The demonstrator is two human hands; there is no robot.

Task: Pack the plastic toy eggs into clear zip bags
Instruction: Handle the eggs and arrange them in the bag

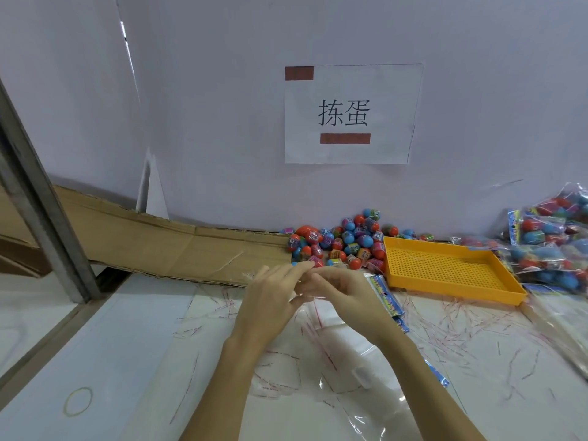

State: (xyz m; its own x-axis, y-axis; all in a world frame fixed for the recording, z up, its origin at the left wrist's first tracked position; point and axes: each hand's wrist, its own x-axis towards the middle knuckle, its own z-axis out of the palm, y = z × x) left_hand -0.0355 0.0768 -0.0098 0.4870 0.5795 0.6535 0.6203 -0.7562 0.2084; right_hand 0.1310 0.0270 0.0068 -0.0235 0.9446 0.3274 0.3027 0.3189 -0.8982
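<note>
A heap of red, blue and multicoloured plastic toy eggs [343, 241] lies against the back wall. In front of it my left hand [270, 297] and my right hand [345, 292] meet over the table and together pinch the top edge of a clear zip bag [321, 316] with a red seal line. The bag hangs from my fingers down to the table. No egg shows inside this bag. More clear bags [346, 377] lie flat beneath my forearms.
An empty yellow perforated tray [445, 268] sits right of the eggs. Filled bags of eggs [550, 246] pile at the far right. Blue printed header cards [386, 296] lie by my right hand. Flattened cardboard [165, 246] lies at the back left, a rubber band [78, 401] near left.
</note>
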